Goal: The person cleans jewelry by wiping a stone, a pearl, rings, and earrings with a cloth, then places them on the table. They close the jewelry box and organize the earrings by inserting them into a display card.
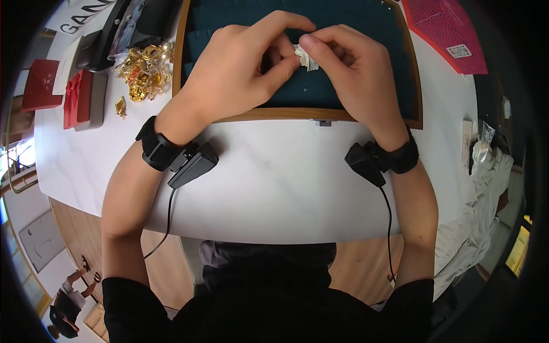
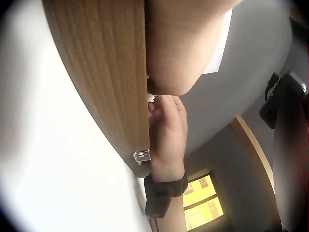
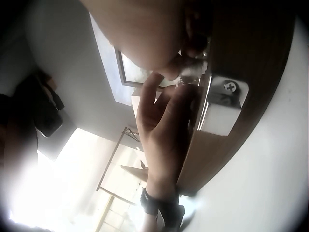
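A small white ruffled piece (image 1: 307, 59) is held between both hands over a dark green padded tray with a wooden rim (image 1: 269, 114). My left hand (image 1: 237, 68) pinches its left edge with thumb and fingers. The right hand (image 1: 360, 71) has its thumb and index finger on the other side of it. In the left wrist view, a bit of the white piece (image 2: 151, 98) shows by the right hand (image 2: 168, 128). The right wrist view has the left hand (image 3: 164, 116) at the pale piece (image 3: 193, 71), beside the metal latch (image 3: 224, 104).
Gold jewellery (image 1: 140, 74) lies in a pile left of the tray, with a single gold piece (image 1: 120, 107) near it. Red boxes (image 1: 74, 103) stand farther left. A pink-red packet (image 1: 449, 37) is at the back right. Cables hang from both wrist cameras over the table edge.
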The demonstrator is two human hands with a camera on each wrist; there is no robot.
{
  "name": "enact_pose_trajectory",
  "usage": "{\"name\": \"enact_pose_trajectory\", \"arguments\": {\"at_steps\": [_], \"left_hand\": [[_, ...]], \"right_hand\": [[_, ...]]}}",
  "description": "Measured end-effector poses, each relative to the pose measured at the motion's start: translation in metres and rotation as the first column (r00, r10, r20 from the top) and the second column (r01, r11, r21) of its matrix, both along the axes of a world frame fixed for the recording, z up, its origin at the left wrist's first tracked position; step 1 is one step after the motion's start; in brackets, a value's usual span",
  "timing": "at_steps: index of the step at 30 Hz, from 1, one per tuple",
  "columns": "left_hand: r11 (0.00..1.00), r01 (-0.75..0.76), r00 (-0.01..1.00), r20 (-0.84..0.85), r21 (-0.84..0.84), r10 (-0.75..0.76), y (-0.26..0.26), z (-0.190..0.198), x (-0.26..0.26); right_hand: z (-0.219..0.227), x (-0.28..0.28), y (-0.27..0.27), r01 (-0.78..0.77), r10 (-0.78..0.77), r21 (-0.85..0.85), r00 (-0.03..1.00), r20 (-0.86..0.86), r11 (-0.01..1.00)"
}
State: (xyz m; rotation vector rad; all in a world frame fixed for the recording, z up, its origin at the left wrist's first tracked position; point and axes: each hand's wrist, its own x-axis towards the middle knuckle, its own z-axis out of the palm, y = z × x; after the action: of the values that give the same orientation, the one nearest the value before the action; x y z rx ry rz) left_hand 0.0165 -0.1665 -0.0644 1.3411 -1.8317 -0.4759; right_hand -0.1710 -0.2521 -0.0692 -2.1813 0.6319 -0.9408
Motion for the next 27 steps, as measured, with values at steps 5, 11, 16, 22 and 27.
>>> {"name": "enact_pose_trajectory", "arguments": {"at_steps": [5, 11, 16, 22, 27], "left_hand": [[0.999, -0.036, 0.998, -0.050, 0.009, 0.037, -0.001, 0.003, 0.000], [0.969, -0.243, 0.949, -0.199, 0.038, 0.245, -0.005, 0.002, 0.005], [0.987, -0.158, 0.981, -0.111, 0.039, 0.161, -0.005, -0.002, 0.008], [0.974, 0.185, 0.970, 0.182, -0.128, -0.160, -0.004, -0.005, 0.004], [0.996, 0.072, 0.970, 0.235, -0.045, -0.059, -0.005, -0.004, -0.004]], "right_hand": [[0.004, -0.006, -0.003, 0.081, -0.078, 0.129, 0.997, -0.029, 0.988], [0.007, -0.010, -0.005, 0.196, -0.209, 0.278, 0.978, 0.016, 0.940], [0.003, -0.009, -0.007, 0.211, -0.252, 0.328, 0.964, 0.087, 0.921], [0.003, -0.010, -0.007, 0.113, -0.169, 0.357, 0.977, 0.131, 0.927], [0.004, -0.004, -0.008, 0.086, -0.176, 0.401, 0.965, 0.193, 0.912]]}}
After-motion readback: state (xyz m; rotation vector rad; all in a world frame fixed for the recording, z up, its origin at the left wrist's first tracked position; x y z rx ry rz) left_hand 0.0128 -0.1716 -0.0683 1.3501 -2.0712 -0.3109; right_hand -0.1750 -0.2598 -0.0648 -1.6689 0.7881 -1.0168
